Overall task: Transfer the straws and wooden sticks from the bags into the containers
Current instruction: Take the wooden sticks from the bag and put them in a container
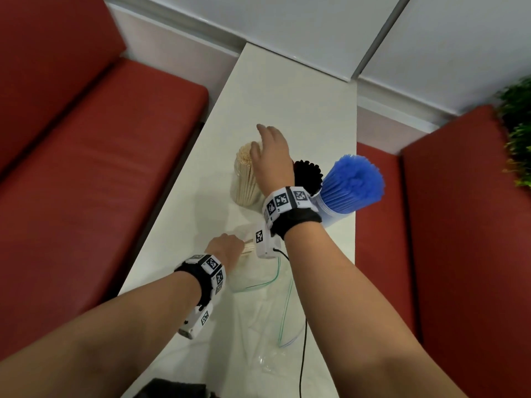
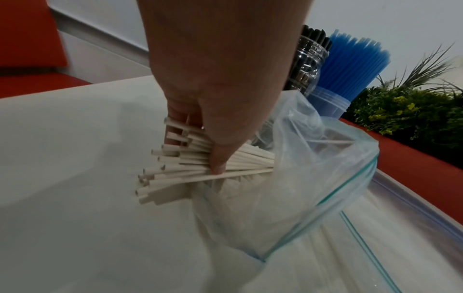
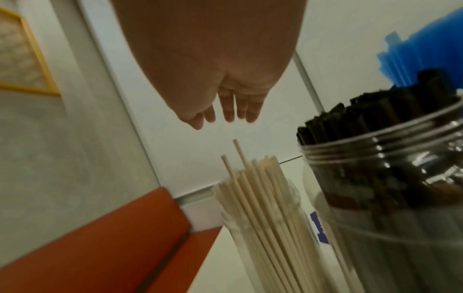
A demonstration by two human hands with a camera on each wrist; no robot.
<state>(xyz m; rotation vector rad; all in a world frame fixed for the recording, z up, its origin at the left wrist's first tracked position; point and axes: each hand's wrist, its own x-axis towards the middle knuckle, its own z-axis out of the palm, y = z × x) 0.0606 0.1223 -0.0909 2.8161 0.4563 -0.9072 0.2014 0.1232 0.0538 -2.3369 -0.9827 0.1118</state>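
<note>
White sticks [image 2: 200, 168] get gripped by the left hand [image 2: 215, 83] at the bag [image 2: 313, 178] mouth for pulling out; right hand [image 3: 220, 75] is held open above the stick container [image 3: 263, 218], probably for tidying.

red benches [image 1: 94, 179], white table [image 1: 287, 99], greenery [image 1: 517, 139]

a café or diner booth: red padded benches [image 1: 86, 168] flank a narrow white table [image 1: 287, 96].
</note>
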